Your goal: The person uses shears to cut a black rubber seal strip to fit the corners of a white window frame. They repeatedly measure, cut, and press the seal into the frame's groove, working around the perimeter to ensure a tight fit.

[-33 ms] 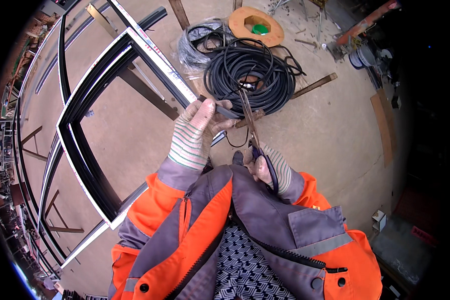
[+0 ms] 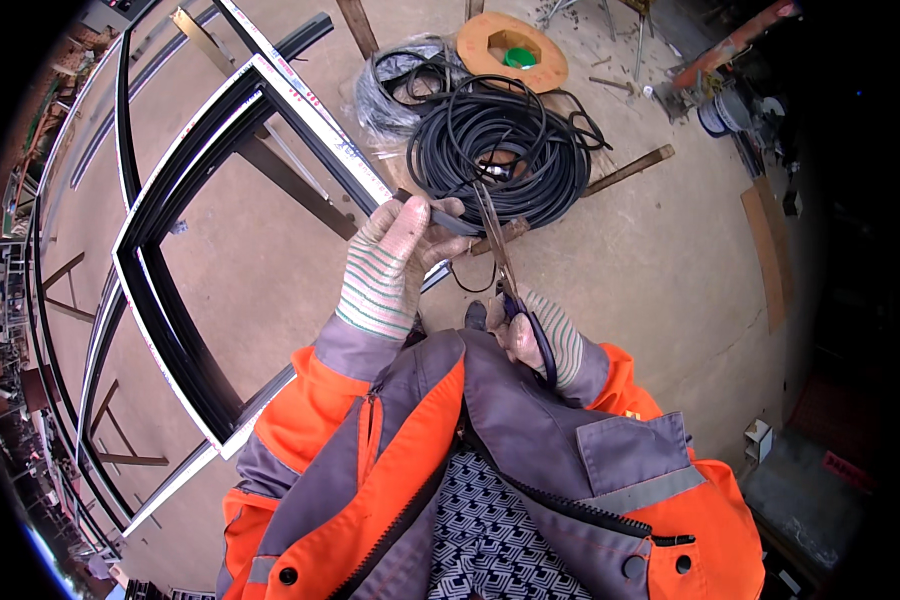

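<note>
Concrete floor; brown board on it

You have one left hand and one right hand, one pair of scissors and one dark strip. Ahead lie one large black coil, one flat orange ring, one round green piece inside it and one bundle of clear plastic. Near the right edge of the floor you see one white box. The white-edged frames at your left overlap too much to count.
</note>
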Motion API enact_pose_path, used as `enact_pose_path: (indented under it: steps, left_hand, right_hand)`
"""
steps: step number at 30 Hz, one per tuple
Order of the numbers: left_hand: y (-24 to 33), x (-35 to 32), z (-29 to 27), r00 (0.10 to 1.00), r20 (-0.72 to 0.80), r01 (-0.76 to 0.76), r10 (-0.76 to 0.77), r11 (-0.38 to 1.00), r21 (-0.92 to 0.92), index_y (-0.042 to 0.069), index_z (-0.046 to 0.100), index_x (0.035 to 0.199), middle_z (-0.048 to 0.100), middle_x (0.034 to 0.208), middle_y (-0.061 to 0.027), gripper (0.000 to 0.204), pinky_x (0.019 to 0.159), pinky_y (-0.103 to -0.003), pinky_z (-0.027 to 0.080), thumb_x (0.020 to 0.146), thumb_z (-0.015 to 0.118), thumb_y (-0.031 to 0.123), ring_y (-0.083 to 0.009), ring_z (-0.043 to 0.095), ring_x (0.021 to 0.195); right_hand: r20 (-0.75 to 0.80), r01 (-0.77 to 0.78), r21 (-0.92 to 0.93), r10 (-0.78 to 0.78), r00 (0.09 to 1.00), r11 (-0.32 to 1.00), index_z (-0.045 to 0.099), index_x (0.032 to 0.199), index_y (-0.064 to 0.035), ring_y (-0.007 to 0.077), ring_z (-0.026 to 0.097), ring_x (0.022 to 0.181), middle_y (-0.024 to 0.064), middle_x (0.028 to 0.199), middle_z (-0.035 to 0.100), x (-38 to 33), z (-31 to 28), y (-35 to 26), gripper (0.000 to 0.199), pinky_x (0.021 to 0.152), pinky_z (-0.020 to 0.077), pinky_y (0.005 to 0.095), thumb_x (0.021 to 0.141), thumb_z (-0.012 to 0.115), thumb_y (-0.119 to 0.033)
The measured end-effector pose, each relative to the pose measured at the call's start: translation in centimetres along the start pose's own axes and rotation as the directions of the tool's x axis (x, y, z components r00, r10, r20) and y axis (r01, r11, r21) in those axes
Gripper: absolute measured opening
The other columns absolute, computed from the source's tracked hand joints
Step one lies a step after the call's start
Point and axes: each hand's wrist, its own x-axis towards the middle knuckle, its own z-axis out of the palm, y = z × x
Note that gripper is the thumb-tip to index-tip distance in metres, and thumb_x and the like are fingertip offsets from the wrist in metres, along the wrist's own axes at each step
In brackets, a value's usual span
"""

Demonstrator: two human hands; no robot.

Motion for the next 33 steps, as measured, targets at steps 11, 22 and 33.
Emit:
enact_pose_path:
  steps: [11,22,33]
  left_hand:
    - [0.1,0.4,0.9,0.997,-0.080,-0.009,0.018,0.993,0.117,0.006,0.063,0.105,0.070,0.101,-0.0118,0.016,0.077,-0.036,0.060,0.101,0.060,0.021,-0.0233,0.070,0.089]
    - [-0.4,0.8,0.4,0.994,-0.103,-0.016,0.036,0.981,0.192,0.005,0.063,0.106,0.069,0.095,-0.0093,0.015,0.072,-0.033,0.061,0.101,0.060,0.019,-0.0213,0.071,0.082]
    - [-0.5,0.3,0.6,0.992,-0.108,-0.028,0.058,0.967,0.255,0.004,0.062,0.101,0.069,0.095,-0.0096,0.016,0.072,-0.033,0.061,0.101,0.060,0.020,-0.0216,0.072,0.081]
  right_hand:
    - [0.093,0.090,-0.448,-0.054,0.994,0.889,0.053,0.090,-0.0053,0.0113,0.053,0.067,0.0002,0.076,0.057,-0.3,-0.9,-2.2,0.016,0.065,0.0466,0.0286,0.098,0.060,-0.018]
    - [0.113,-0.035,-0.071,0.043,0.993,0.997,0.061,0.097,-0.0036,0.0029,0.043,0.063,-0.0069,0.072,0.049,0.0,-0.6,-2.5,0.043,0.058,0.0370,0.0206,0.093,0.061,-0.046]
    - [0.120,-0.027,-0.236,0.056,0.991,0.971,0.055,0.091,-0.0055,0.0066,0.050,0.074,-0.0017,0.079,0.055,-0.3,-1.2,-2.9,0.024,0.067,0.0451,0.0263,0.095,0.068,-0.025]
